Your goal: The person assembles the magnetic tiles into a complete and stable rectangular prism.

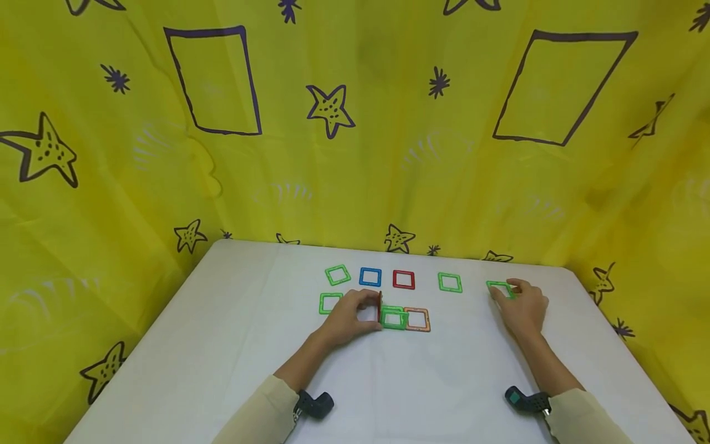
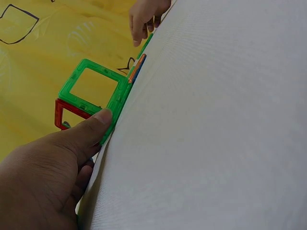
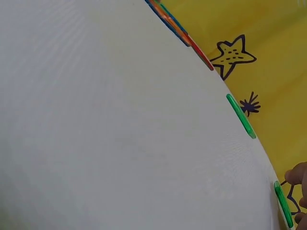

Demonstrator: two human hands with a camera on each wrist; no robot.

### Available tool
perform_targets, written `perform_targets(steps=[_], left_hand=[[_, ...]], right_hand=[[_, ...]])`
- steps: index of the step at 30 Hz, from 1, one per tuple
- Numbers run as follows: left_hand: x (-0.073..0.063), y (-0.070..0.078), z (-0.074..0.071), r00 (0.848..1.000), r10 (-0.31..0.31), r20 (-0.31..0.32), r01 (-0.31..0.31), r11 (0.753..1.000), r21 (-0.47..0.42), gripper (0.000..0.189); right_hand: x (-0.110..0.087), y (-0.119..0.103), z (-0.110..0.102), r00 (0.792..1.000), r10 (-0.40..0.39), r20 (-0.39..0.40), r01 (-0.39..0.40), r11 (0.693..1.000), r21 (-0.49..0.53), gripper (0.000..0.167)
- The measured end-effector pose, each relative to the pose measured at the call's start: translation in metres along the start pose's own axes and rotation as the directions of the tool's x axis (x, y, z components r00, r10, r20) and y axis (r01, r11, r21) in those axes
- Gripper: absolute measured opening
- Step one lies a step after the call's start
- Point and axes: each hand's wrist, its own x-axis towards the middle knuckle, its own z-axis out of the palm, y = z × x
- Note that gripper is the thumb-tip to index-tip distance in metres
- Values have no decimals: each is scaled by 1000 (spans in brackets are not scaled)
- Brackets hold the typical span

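Observation:
My left hand (image 1: pixel 346 317) grips an upright red magnetic tile (image 1: pixel 379 308), seen edge-on, between thumb and fingers. Against its right side are green magnetic tiles (image 1: pixel 394 319); the left wrist view shows a green tile (image 2: pixel 88 86) standing up, part of the red tile (image 2: pixel 58 114) beyond it and the thumb at its lower corner. A flat orange tile (image 1: pixel 418 319) adjoins them on the right. At the far right, my right hand (image 1: pixel 527 308) has its fingers spread around a green tile (image 1: pixel 500 288) lying on the table; whether they touch it cannot be told.
Along the back of the white table (image 1: pixel 444 370) lie a green tile (image 1: pixel 337 275), a blue tile (image 1: pixel 370 277), a red tile (image 1: pixel 403 279) and another green tile (image 1: pixel 450 282). One more green tile (image 1: pixel 327 303) is partly behind my left hand. A yellow curtain (image 1: pixel 366 185) hangs behind.

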Motion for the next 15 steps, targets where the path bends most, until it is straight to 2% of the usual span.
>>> perform_targets(steps=[5, 15], left_hand=[[0, 0, 1, 1000, 6, -4, -6, 1000, 4, 63], [1, -2, 2, 1000, 10, -7, -10, 1000, 3, 63]], right_hand=[[1, 7, 1, 1000, 18, -6, -18, 999, -39, 61], [3, 7, -1, 999, 37, 38, -32, 991, -133, 66]])
